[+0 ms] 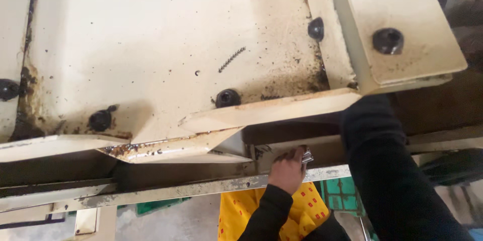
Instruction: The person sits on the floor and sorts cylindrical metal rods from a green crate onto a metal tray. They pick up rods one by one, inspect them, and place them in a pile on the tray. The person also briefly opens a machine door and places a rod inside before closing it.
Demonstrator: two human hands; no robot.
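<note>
Left hand (288,169) grips a small shiny metal piece (307,156) in closed fingers, pressed against the grimy steel rail (176,190) under the cream machine cover (151,45) (black bolts, rusty stains), while the right arm's black sleeve (387,170) reaches beneath it, hand hidden, grip unknowable.

five dark bolts (228,98) on the cream machine plate (141,30), one loose coiled metal shaving (231,60), one visible hand (288,169).

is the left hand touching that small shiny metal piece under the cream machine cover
Touching. In the head view the left hand is closed around the small shiny metal piece, whose end sticks out past the fingers, just below the cream machine cover.
</note>
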